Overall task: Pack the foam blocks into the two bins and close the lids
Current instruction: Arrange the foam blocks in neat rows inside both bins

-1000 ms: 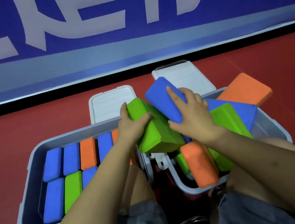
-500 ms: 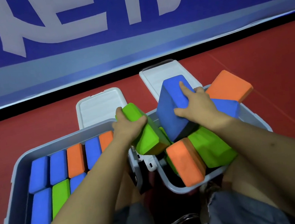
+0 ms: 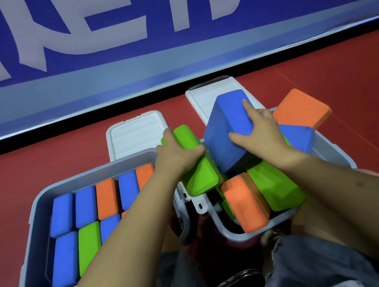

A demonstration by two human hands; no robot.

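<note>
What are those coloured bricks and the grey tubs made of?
The blue brick and green brick look like soft matte foam: no shine, rounded edges. The left tub and right tub look like smooth, hard grey plastic with thin moulded rims.

The scene is brightly and evenly lit, with only soft shadows inside the bins (image 3: 35,213) and between the forearms. Wide-angle distortion bends the far banner (image 3: 167,24), whose lettering looks smeared by slight motion blur, and the block colours appear saturated.
</note>
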